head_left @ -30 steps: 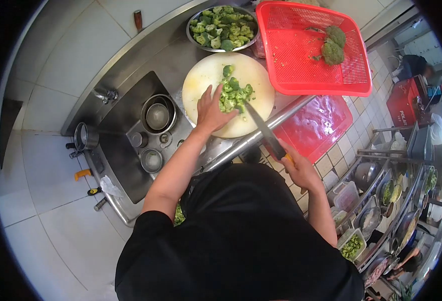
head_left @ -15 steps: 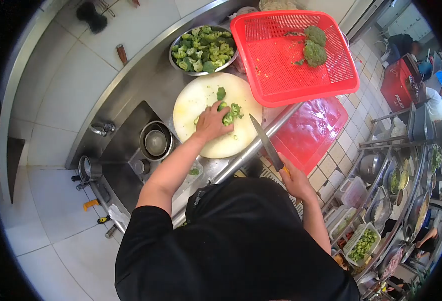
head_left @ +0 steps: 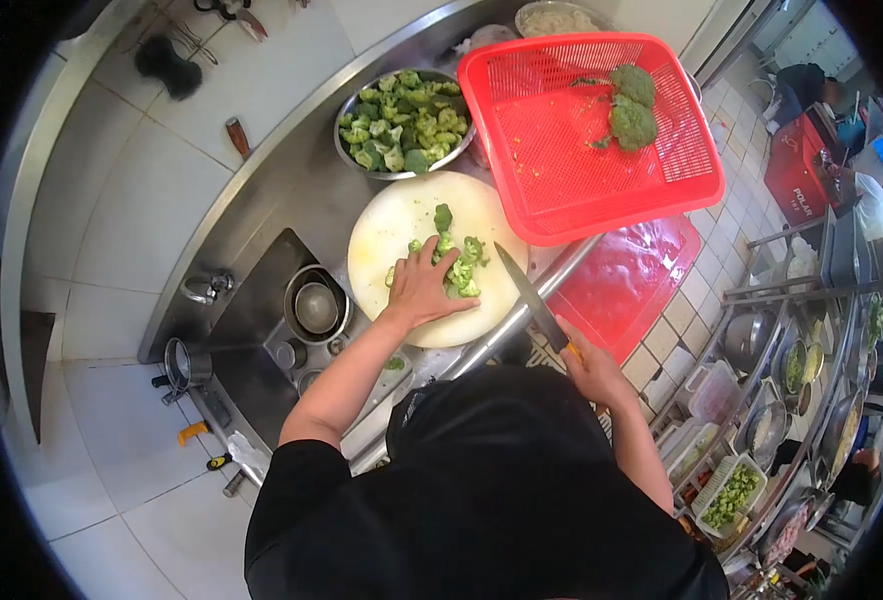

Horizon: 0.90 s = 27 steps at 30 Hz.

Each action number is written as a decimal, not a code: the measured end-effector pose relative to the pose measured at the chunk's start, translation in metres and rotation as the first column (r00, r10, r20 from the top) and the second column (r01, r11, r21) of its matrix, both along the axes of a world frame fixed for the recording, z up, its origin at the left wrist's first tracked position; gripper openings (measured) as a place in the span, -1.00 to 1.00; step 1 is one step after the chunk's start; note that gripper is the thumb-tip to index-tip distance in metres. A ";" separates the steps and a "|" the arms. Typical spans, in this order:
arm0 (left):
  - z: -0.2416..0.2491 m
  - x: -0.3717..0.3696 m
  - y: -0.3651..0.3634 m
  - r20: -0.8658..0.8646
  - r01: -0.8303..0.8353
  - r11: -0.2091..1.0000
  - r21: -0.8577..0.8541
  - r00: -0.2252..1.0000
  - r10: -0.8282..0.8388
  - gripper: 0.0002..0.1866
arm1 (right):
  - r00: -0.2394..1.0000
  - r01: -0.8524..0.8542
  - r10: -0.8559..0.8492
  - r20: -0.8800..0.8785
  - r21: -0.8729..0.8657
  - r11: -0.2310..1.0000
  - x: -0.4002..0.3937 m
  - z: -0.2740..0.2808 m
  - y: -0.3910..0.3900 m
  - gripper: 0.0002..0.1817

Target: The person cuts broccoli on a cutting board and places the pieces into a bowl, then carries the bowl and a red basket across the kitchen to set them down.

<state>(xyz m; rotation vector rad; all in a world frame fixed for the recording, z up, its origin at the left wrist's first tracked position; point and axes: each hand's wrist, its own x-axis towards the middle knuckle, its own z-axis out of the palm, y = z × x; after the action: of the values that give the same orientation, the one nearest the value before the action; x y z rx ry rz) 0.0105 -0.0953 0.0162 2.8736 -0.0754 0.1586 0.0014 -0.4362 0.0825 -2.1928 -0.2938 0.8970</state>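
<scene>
My left hand rests over the round white cutting board, its fingers spread. Cut broccoli florets lie against its thumb and forefinger, and others show beyond the fingertips. One floret sits apart toward the far side of the board. My right hand is closed around the handle of a kitchen knife. The blade points away from me, with its tip beside the board's right edge. Behind the board, a steel bowl is heaped with broccoli florets.
A red plastic basket holding broccoli heads stands right of the board. Below it is a red sheet-like surface. At left is a steel sink with nested pots. Shelves of food containers line the right.
My left hand's fingers have spread wider over the florets. The knife stays in my right hand beside the board. The whole view has shifted slightly, with the counter lower in the picture.
</scene>
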 end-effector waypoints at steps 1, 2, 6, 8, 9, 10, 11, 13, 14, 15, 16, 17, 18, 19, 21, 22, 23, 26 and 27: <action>-0.009 -0.003 0.001 -0.015 -0.002 1.000 -0.008 1.000 0.002 -0.19 | 1.000 -0.002 0.002 -0.015 -0.008 1.000 0.003 0.000 0.000 -0.38; -0.021 -0.004 0.005 0.015 0.016 1.000 0.012 1.000 -0.016 -0.16 | 1.000 -0.019 0.019 0.015 -0.001 1.000 0.007 -0.001 0.000 -0.38; -0.020 0.005 0.021 -0.081 -0.045 0.990 -0.137 0.996 0.034 -0.18 | 0.986 -0.092 0.091 0.139 0.004 0.996 0.015 -0.017 -0.005 -0.35; -0.024 0.010 0.027 -0.040 -0.063 0.983 -0.174 0.998 0.056 -0.22 | 0.987 -0.101 0.099 0.123 0.009 0.995 0.019 -0.023 -0.007 -0.35; -0.025 0.013 0.030 -0.064 -0.088 0.974 -0.210 0.995 0.076 -0.22 | 0.988 -0.105 0.103 0.112 0.016 0.994 0.021 -0.024 -0.006 -0.35; -0.025 0.016 0.033 -0.089 -0.112 0.963 -0.244 0.992 0.093 -0.23 | 0.989 -0.104 0.102 0.110 0.017 0.994 0.022 -0.024 -0.006 -0.35; -0.026 0.019 0.036 -0.091 -0.110 0.964 -0.242 0.992 0.090 -0.23 | 0.990 -0.102 0.101 0.097 0.002 0.995 0.022 -0.023 -0.006 -0.35; -0.029 0.027 0.043 -0.105 -0.175 0.923 -0.342 0.984 0.147 -0.24 | 0.991 -0.096 0.096 0.089 -0.005 0.995 0.023 -0.020 -0.006 -0.35; -0.031 0.031 0.048 -0.098 -0.171 0.926 -0.336 0.984 0.146 -0.24 | 0.991 -0.089 0.089 0.101 -0.001 0.996 0.023 -0.018 -0.008 -0.36; -0.033 0.034 0.053 -0.051 -0.196 0.866 -0.459 0.980 0.195 -0.24 | 0.990 -0.083 0.082 0.117 0.005 0.997 0.024 -0.017 -0.008 -0.36; -0.031 0.038 0.056 -0.011 -0.207 0.790 -0.577 0.969 0.246 -0.24 | 0.989 -0.080 0.078 0.126 0.013 0.997 0.024 -0.014 -0.009 -0.36; -0.029 0.043 0.058 -0.007 -0.234 0.735 -0.637 0.955 0.298 -0.28 | 0.990 -0.063 0.061 0.124 0.016 0.998 0.024 -0.010 -0.011 -0.36; -0.022 0.054 0.061 0.005 -0.224 0.740 -0.635 0.956 0.294 -0.28 | 0.992 -0.045 0.043 0.123 0.017 0.999 0.024 -0.008 -0.013 -0.36; -0.015 0.065 0.066 0.004 -0.210 0.641 -0.739 0.949 0.315 -0.30 | 0.991 -0.041 0.041 0.131 -0.003 0.999 0.025 -0.007 -0.014 -0.36; 0.005 0.093 0.075 0.014 -0.156 0.518 -0.841 0.951 0.308 -0.33 | 0.990 -0.025 0.023 0.138 0.014 1.000 0.025 -0.007 -0.018 -0.37; 0.022 0.114 0.080 0.071 -0.158 0.615 -0.773 0.941 0.331 -0.32 | 0.990 -0.013 0.009 0.142 0.031 0.999 0.026 -0.007 -0.019 -0.37; 0.038 0.136 0.085 0.128 -0.167 0.701 -0.693 0.929 0.348 -0.30 | 0.994 0.001 -0.003 0.106 0.025 1.000 0.026 -0.005 -0.019 -0.37; 0.055 0.224 0.108 0.253 -0.213 0.875 -0.434 0.904 0.345 -0.22 | 0.993 0.008 -0.010 0.114 0.021 1.000 0.027 0.001 -0.015 -0.37; 0.068 0.249 0.110 0.210 -0.241 0.892 -0.382 0.917 0.338 -0.16 | 0.997 0.027 -0.026 0.069 -0.002 1.000 0.028 0.007 -0.012 -0.37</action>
<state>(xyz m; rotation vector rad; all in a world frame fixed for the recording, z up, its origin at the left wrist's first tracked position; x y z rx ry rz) 0.2593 0.0143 0.0845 2.4717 0.3085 0.5663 0.0290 -0.4481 0.0898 -2.2282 -0.2962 0.8086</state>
